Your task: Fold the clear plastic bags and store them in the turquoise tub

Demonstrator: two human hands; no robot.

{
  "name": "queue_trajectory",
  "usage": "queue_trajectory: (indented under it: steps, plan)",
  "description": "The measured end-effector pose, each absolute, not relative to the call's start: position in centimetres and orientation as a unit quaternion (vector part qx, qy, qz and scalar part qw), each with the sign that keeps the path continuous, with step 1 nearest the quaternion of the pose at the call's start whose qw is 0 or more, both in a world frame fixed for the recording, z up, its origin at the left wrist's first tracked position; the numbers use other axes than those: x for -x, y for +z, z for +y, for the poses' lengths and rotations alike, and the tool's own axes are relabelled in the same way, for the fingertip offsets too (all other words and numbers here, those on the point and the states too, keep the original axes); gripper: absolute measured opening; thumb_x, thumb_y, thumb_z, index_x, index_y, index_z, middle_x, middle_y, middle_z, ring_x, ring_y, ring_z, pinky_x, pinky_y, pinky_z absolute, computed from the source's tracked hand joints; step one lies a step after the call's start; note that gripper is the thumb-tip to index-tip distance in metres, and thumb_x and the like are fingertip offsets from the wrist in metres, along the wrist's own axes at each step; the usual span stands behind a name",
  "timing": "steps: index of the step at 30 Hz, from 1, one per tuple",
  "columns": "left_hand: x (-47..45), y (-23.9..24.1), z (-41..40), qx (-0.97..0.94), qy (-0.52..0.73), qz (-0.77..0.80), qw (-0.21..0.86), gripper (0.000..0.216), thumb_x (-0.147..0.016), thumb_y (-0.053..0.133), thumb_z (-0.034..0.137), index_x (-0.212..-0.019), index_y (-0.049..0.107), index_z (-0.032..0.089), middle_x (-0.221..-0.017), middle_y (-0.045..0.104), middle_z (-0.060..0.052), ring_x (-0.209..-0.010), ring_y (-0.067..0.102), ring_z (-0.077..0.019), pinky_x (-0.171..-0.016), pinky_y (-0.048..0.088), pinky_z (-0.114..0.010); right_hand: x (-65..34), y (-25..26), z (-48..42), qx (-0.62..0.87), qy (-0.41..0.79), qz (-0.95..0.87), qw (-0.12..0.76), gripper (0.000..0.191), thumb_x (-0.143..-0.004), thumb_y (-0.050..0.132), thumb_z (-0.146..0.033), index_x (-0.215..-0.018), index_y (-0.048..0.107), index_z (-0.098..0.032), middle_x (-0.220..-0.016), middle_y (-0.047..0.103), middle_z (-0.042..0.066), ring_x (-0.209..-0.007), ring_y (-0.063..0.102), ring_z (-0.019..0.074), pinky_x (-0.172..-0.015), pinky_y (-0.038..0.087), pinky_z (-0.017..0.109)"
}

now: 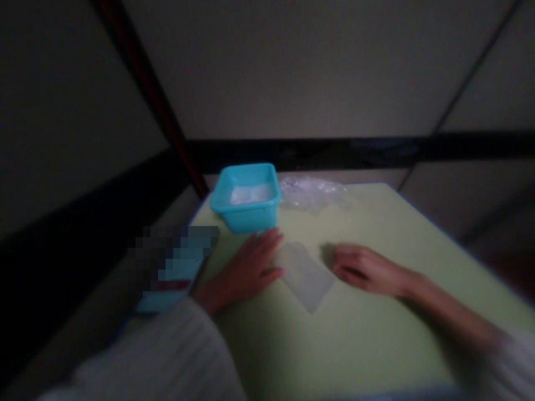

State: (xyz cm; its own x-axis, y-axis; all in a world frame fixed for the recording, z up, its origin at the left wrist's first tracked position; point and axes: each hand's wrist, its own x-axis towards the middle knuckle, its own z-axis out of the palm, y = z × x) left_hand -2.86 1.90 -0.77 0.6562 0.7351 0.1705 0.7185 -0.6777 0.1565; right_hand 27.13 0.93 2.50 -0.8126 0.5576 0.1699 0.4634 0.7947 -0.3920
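A small translucent square sheet (310,278), perhaps a plastic bag, lies flat on the pale green table between my hands. My left hand (254,264) is open, fingers stretched forward and thumb apart, its tips beside the sheet's left edge and just in front of the turquoise basket (253,219). To the right of the sheet, my right hand (361,270) is closed, with its fingers curled in close to the sheet's right corner. Whether anything is inside those fingers is hidden by blur and dim light.
White material (251,194) lies inside the basket. Behind it to the right is a crumpled clear plastic bag (311,192). A light blue flat item (178,270), partly pixelated, lies at the left edge of the table (317,356). A wall (309,72) stands beyond the far edge.
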Motion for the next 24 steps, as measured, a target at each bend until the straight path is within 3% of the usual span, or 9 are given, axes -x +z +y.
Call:
queue_trajectory:
  steps: [7, 11, 17, 24]
  plan:
    - [2.8, -0.9, 2.5, -0.887, 0.151, 0.437, 0.014, 0.056, -0.091, 0.048, 0.035, -0.140, 0.031, 0.013, -0.147, 0.034, -0.017, -0.137, 0.030, -0.0277, -0.111, 0.027, -0.048, -26.1, 2.5, -0.1, 0.213, 0.254, -0.935, 0.128, 0.014, -0.087, 0.048, -0.008, -0.082, 0.059, -0.015, -0.080, 0.054, 0.003, -0.076, 0.052, 0.0138, -0.066, 0.042, 0.026]
    - [1.6, -0.5, 1.2, -0.867, 0.202, 0.455, -0.013, 0.043, -0.090, 0.044, 0.025, -0.132, 0.042, 0.013, -0.141, 0.044, -0.015, -0.132, 0.039, -0.0260, -0.109, 0.033, -0.046, -26.2, 2.6, -0.4, 0.188, 0.201, -0.950, 0.145, 0.014, -0.090, 0.048, -0.015, -0.086, 0.062, -0.015, -0.079, 0.056, 0.004, -0.075, 0.051, 0.0152, -0.067, 0.042, 0.028]
    - [-0.8, 0.0, -2.9, -0.927, 0.148, 0.343, 0.041, 0.058, -0.088, 0.052, 0.033, -0.139, 0.034, 0.010, -0.149, 0.031, -0.015, -0.139, 0.027, -0.0256, -0.114, 0.026, -0.042, -25.9, 2.5, -0.9, 0.136, 0.022, -0.976, 0.169, 0.027, -0.097, 0.042, -0.028, -0.081, 0.062, -0.017, -0.074, 0.056, 0.003, -0.071, 0.047, 0.0164, -0.064, 0.034, 0.031]
    - [-1.0, -0.3, -3.3, -0.935, 0.084, 0.332, 0.089, 0.071, -0.087, 0.055, 0.038, -0.145, 0.024, 0.012, -0.154, 0.020, -0.013, -0.142, 0.016, -0.0242, -0.116, 0.018, -0.041, -25.4, 2.5, -1.6, 0.115, -0.048, -0.979, 0.161, 0.027, -0.097, 0.041, -0.018, -0.077, 0.059, -0.017, -0.069, 0.056, 0.001, -0.066, 0.047, 0.0145, -0.061, 0.030, 0.032]
